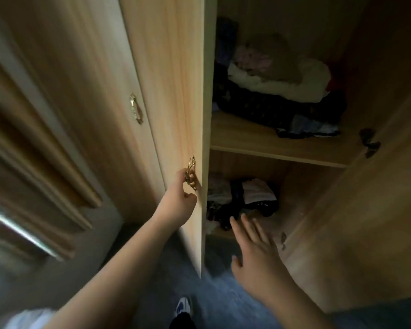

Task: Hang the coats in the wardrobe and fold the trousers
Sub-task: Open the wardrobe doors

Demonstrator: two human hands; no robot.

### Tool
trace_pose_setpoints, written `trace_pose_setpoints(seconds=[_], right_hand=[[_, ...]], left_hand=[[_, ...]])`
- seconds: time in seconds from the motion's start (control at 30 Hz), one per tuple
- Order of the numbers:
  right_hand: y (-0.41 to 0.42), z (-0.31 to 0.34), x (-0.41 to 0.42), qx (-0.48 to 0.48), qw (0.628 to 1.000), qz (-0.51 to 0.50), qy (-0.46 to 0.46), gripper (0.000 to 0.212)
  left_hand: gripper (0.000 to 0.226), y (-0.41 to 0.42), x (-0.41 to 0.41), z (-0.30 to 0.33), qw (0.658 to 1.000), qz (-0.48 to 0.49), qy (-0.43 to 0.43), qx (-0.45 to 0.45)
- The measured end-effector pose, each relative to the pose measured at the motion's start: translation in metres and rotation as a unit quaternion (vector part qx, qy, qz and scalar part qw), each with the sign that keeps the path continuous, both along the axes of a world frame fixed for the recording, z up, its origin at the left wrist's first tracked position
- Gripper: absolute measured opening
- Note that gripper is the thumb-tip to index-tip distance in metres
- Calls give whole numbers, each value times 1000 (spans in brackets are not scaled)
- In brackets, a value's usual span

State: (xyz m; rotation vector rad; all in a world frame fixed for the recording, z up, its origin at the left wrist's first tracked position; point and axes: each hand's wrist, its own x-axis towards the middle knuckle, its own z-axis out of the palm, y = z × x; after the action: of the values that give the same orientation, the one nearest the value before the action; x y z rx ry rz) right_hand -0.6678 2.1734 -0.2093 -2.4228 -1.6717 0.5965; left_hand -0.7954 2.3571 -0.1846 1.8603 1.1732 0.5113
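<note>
Basically early stage, nothing hung or folded that the view shows. The left hand (179,198) pinches the ornate gold metal handle (190,172) on the light wood-grain wardrobe door (166,91), which stands edge-on to the camera, open. The right hand (254,245) is empty, fingers straight and spread wide, at 5 o'clock of the frame, reaching toward the lower compartment and touching nothing.

The light wooden wardrobe (278,153) interior is at 1 to 3 o'clock. On the upper shelf sits a loose heap of mixed clothes (278,91): cream fabric on top, dark patterned cloth beneath, unfolded. The lower shelf holds a smaller jumble of dark and white garments (244,198), at 12 o'clock from the right hand's fingertips. Cannot tell which items are coats and which are trousers; too dim and blurred. No hanging rail or hangers in view.

A second closed door with a gold handle (135,109) is at 9 o'clock. Grey-blue floor (223,300) below, with a white shoe (183,306) at 6 o'clock.

Judgement: only the opening of the wardrobe is in hand. All hanging and all folding are left.
</note>
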Motion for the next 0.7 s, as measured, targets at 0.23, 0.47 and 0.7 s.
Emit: trace_pose_setpoints(seconds=[0.23,0.47,0.7], right_hand=[[7,6,-47,27,998,54,20,80],[19,6,-107,12,996,86,19,78],[35,3,-181,23,995,93,-10,75]], left_hand=[[60,4,-91,3,995,97,-24,17],[81,17,-179,-5,993,111,33,21],[83,-44,-271,-40,961,25,253,108]])
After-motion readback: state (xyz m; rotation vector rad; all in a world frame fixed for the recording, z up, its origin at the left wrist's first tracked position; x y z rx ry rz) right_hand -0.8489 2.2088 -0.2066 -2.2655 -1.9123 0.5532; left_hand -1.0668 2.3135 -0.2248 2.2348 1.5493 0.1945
